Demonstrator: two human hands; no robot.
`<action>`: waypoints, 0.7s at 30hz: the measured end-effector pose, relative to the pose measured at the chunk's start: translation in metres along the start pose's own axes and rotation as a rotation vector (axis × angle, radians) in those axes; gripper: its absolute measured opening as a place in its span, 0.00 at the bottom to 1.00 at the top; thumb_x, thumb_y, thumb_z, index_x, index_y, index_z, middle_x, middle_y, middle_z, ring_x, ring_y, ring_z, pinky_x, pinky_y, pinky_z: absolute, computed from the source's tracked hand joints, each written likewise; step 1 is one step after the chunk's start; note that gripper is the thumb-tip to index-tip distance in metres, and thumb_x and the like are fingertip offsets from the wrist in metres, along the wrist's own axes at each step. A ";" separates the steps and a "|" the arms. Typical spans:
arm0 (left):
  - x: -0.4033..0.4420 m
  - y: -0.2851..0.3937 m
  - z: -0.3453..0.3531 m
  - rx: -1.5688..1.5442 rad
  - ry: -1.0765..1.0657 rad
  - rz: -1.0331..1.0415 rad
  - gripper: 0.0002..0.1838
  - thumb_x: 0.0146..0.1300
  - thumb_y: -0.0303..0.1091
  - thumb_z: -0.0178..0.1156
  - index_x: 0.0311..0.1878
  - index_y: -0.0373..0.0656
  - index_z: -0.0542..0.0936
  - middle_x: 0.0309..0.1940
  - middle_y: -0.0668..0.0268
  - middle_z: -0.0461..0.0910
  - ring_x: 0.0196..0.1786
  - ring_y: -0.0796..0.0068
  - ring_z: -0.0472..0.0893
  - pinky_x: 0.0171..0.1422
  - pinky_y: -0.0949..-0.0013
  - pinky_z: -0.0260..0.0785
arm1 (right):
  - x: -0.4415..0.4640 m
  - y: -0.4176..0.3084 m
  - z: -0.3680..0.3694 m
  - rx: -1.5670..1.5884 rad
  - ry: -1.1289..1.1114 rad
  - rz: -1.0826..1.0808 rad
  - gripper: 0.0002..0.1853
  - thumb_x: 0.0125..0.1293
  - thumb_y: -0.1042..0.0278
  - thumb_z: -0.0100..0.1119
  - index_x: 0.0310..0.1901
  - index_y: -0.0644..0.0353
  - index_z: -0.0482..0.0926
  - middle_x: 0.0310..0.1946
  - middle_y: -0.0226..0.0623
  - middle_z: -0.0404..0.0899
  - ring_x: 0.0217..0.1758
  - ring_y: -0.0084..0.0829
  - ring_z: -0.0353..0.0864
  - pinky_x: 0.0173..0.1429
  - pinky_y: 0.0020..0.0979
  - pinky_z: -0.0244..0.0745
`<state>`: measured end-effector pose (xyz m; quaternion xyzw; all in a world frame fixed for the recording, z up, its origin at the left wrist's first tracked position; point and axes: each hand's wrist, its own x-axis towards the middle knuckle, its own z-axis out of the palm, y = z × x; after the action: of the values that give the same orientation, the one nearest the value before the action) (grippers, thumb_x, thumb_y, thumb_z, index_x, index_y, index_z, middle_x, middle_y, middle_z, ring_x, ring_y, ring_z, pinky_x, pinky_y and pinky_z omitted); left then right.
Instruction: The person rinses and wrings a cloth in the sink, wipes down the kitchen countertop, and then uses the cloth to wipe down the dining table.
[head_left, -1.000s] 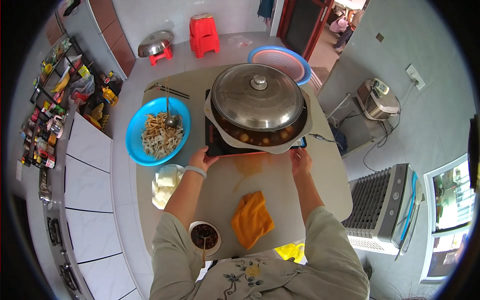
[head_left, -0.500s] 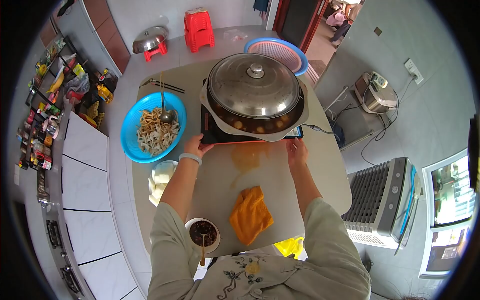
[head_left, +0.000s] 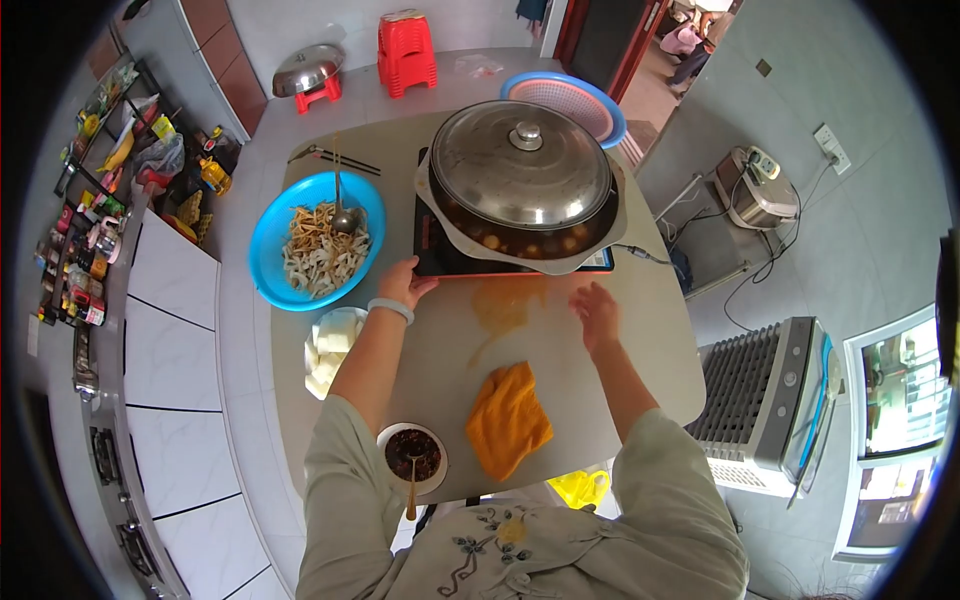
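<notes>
Drawing clear of the cooker (head_left: 428, 258), the right hand (head_left: 597, 314) is now hovering empty just beside its near edge, fingers loosely curled and parted, while the left hand (head_left: 402, 286) is still gripping the near left corner between thumb and fingers. That is leaving only one hand bearing on the cooker, which is sitting flat on the desk (head_left: 575, 400) and seemingly needing no second hand for support. The pot (head_left: 556, 266) is resting on the cooker, its lid (head_left: 500, 195) lying slightly askew and leaving dark broth showing along the near side. Counting up, two hands are working around one cooker, one pot and one lid. To the left, one blue basin (head_left: 264, 250) is holding pale shreds and one ladle (head_left: 345, 221); one serving of white chunks (head_left: 338, 340) is standing nearer, the pieces overlapping too much for counting. One sauce bowl (head_left: 439, 462) is holding one spoon (head_left: 411, 499), and one orange cloth (head_left: 508, 420) is lying crumpled beyond it, to the right.
</notes>
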<state>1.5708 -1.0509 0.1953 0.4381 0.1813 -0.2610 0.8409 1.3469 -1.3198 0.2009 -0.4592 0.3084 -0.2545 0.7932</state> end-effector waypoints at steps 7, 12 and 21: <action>-0.057 0.019 -0.003 0.313 0.030 -0.053 0.28 0.54 0.39 0.61 0.55 0.37 0.64 0.45 0.55 0.64 0.51 0.54 0.69 0.56 0.43 0.63 | -0.203 0.069 0.019 -1.619 -0.570 -0.985 0.21 0.53 0.65 0.58 0.51 0.51 0.72 0.46 0.42 0.71 0.49 0.49 0.71 0.54 0.45 0.66; -0.115 0.036 -0.022 0.266 -0.143 0.000 0.23 0.55 0.39 0.60 0.52 0.39 0.69 0.48 0.56 0.66 0.53 0.57 0.70 0.57 0.51 0.64 | -0.172 0.092 -0.012 -1.245 -0.567 -0.933 0.17 0.46 0.81 0.58 0.40 0.54 0.74 0.45 0.41 0.73 0.51 0.45 0.70 0.52 0.39 0.68; -0.248 0.065 -0.117 0.083 -0.190 0.073 0.12 0.61 0.35 0.55 0.44 0.38 0.74 0.41 0.60 0.75 0.47 0.62 0.76 0.53 0.62 0.68 | -0.049 0.017 -0.055 -0.922 -0.094 -0.839 0.17 0.51 0.85 0.46 0.42 0.58 0.72 0.47 0.43 0.68 0.46 0.40 0.72 0.49 0.35 0.71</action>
<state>1.4027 -0.8534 0.3049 0.4519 0.0737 -0.2779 0.8445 1.2757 -1.3098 0.1769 -0.8472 0.1447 -0.3644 0.3586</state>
